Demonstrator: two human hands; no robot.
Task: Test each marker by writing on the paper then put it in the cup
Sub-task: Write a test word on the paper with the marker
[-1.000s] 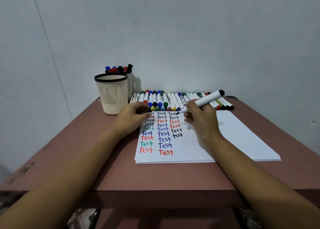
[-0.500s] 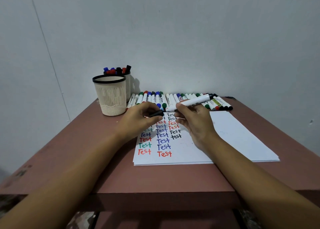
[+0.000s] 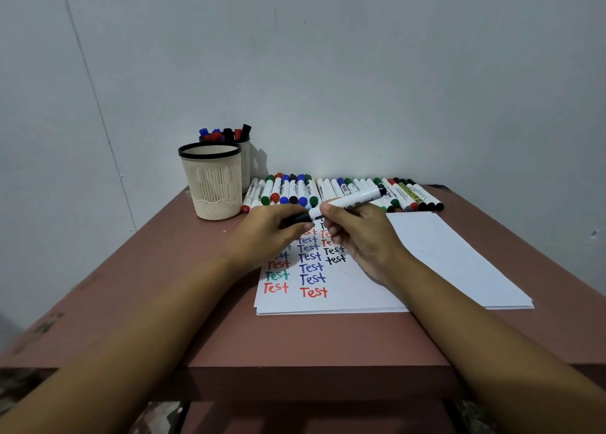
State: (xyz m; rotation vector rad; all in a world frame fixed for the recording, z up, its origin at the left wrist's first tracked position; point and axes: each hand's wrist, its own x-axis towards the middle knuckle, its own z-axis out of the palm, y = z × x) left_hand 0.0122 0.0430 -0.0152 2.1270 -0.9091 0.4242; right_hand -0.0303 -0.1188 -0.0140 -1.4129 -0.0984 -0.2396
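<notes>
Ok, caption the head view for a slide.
Left hand holds a cap to the marker in the right hand, over the paper.

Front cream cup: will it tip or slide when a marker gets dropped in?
Likely light: the front cup looks like thin perforated plastic, and nothing sticks out of it. It's taller than wide, so a knock near the rim might tip it. On the smooth table it probably slides easily.

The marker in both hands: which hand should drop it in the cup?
Probably the left hand: it pinches the marker at its cap and lies nearer the cup with markers; the right hand holds the barrel.
</notes>
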